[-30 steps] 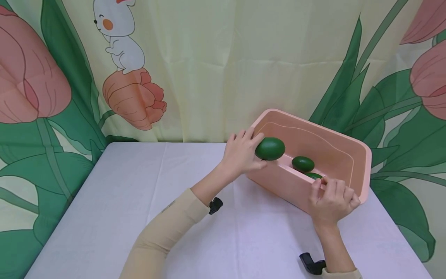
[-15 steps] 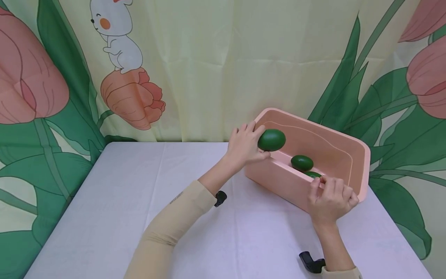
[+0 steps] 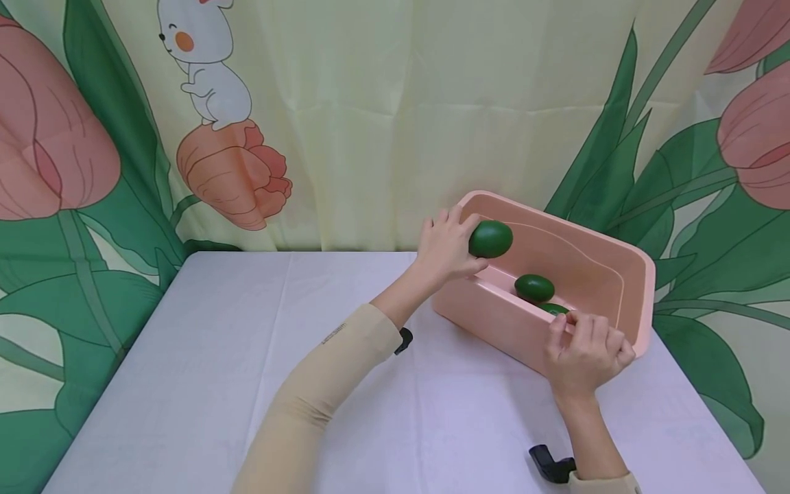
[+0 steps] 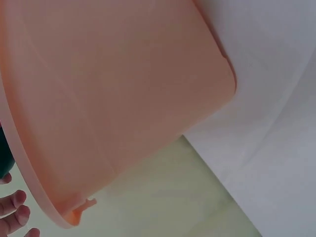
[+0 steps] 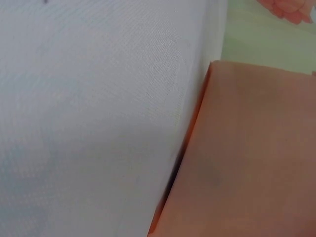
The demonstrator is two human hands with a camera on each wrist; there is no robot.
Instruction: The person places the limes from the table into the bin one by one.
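My left hand (image 3: 447, 248) holds a smooth, dark green oval fruit (image 3: 492, 239), like an avocado, above the left end of a pink plastic bin (image 3: 484, 312). In the left wrist view, a sliver of the green fruit (image 4: 4, 155) and a few fingertips (image 4: 19, 216) show past the bin's rim. With curled fingers my right hand (image 3: 589, 353) grips the bin's near rim toward its right end. Inside the bin, on its floor, lies a second green fruit (image 3: 534, 287). Beside it another green fruit (image 3: 554, 309) is partly hidden by the near wall and my right hand.
The bin stands at an angle on a white-covered table (image 3: 345, 357), near its back right. Behind hangs a pale curtain (image 3: 395, 123) printed with tulips, a rabbit and a carrot. A black wrist camera (image 3: 551, 466) sits on the right forearm.
My left hand has moved up and to the right with the green fruit, farther over the bin. The right hand keeps its grip on the rim, and the bin stays nearly still.
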